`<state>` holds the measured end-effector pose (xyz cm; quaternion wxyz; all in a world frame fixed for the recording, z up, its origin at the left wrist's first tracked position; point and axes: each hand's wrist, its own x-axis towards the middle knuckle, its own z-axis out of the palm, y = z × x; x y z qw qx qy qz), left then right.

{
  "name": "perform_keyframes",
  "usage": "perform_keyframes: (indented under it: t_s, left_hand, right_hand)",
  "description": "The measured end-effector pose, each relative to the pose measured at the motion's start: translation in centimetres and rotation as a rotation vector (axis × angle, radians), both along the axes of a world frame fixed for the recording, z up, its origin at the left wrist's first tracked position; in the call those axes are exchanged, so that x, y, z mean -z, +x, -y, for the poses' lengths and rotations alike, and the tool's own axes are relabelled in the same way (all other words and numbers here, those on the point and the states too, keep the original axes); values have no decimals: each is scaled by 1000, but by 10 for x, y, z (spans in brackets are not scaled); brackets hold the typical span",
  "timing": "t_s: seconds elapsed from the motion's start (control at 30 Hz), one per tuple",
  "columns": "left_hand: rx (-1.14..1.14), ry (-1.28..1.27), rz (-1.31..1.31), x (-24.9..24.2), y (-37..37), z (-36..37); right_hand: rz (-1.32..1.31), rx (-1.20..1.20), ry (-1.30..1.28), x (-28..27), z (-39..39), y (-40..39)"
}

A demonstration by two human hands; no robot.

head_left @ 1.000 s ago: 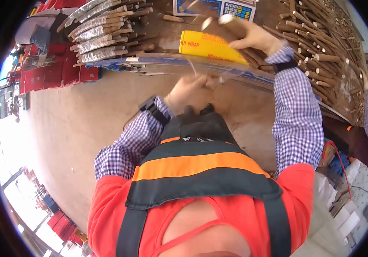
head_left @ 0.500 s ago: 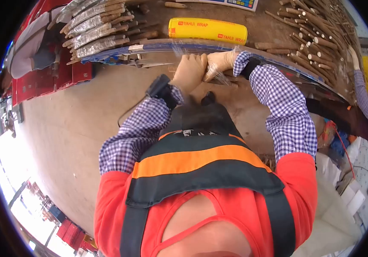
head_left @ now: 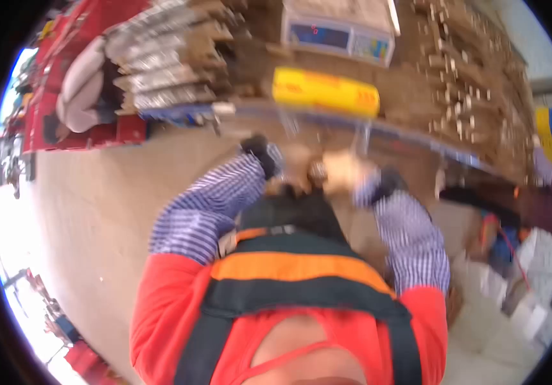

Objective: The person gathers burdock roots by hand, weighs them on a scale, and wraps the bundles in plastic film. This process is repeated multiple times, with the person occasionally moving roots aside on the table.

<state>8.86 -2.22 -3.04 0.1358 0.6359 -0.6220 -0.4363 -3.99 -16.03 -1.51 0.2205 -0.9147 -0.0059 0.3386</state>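
A brown table (head_left: pixel 409 90) spans the far side of the scene, its blue edge toward the person. Loose cut sticks (head_left: pixel 465 83) lie heaped across its right part, and film-wrapped stick bundles (head_left: pixel 167 74) lie stacked one behind another on the left. Between them, at the far side, stands a scale (head_left: pixel 340 29) (its display shows red marks, too blurred to read). A yellow roll (head_left: pixel 325 92) printed in red lies just nearer than the scale, close to the edge.

On the near side of that edge, in front of the apron, are both hands: the right hand (head_left: pixel 345 170) and the left hand (head_left: pixel 294 156), near each other. Both are so blurred that I cannot tell whether the fingers are spread, pressed together or pinching anything. A small dark, roundish item (head_left: pixel 316 172) shows between them, beside the right hand; whether it is gripped is unclear.
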Motion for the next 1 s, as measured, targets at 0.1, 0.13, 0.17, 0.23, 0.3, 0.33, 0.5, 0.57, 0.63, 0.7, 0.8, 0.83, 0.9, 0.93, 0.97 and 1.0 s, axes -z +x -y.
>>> perform_keyframes:
  t_s: [0.1, 0.13, 0.17, 0.23, 0.3, 0.33, 0.5, 0.57, 0.63, 0.7, 0.8, 0.83, 0.9, 0.93, 0.97, 1.0]
  left_hand:
    - [138, 499, -198, -32, 14, 12]
    - [166, 345, -8, -10, 1, 6]
    - [176, 207, 196, 13, -12, 0]
    - [-145, -44, 533, 24, -42, -4]
    - [-260, 37, 356, -2, -43, -8]
    - [-258, -282, 157, 37, -37, -18]
    - [-56, 138, 184, 0, -21, 1]
    - [-203, -194, 245, 4, -38, -6]
    - [-199, -343, 127, 18, -37, -7]
    - [-196, -201, 228, 14, -37, -8]
    - [-274, -163, 497, 36, -65, 14]
    - [-350, -142, 628, 56, -77, 22]
    - [-277, -182, 662, 39, -69, 11]
    - [-227, -189, 452, 8, -52, -11]
    - [-261, -164, 412, 10, -51, -10]
    - [-282, -154, 382, 10, -49, -14]
  right_hand:
    - [447, 38, -278, 14, -34, -24]
    - [489, 118, -202, 25, -35, -29]
    - [409, 217, -142, 37, -37, -24]
    - [122, 302, 99, 15, -14, -7]
    - [-114, 65, -39, -20, -10, 4]
    - [16, 10, -241, 3, -16, -3]
    - [285, 257, -80, 28, -26, -19]
    - [-16, 87, 34, 4, 0, 3]
    - [0, -30, -219, -13, -6, -7]
    - [169, -76, -191, -13, -31, -30]
    - [372, 209, -131, 34, -34, -30]
    - [373, 176, -118, 36, -22, -19]
    - [-10, 26, 207, 25, 21, -8]
    - [-31, -59, -140, -6, 7, -7]
    - [-25, -62, -128, -4, -14, -11]
    - [219, -123, -241, -6, -24, -23]
